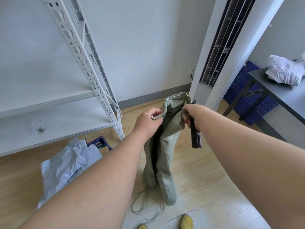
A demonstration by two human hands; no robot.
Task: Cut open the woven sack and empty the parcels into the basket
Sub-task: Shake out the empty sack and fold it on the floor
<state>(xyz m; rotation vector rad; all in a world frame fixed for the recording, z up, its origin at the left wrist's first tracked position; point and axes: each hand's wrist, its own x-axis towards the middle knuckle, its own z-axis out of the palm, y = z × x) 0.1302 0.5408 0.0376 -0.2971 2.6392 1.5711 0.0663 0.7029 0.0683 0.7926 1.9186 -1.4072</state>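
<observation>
Holding limp woven sack [162, 146] by mouth, bottom on floor: your left hand [146, 123] clenched on rim, right hand [189, 114] grasping rim plus cutter [195, 134]. Risk: blade snags fabric or fingers. Parcels [66, 167] heaped on basket [99, 142], may slide off.

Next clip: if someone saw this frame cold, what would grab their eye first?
The limp green woven sack hanging at centre, held up by its open mouth, loose threads trailing on the wooden floor. The left hand pinches one edge of the mouth; the right hand grips the other edge along with a black knife. At lower left, pale grey parcels lie heaped over a blue basket beside the white shelving.
</observation>
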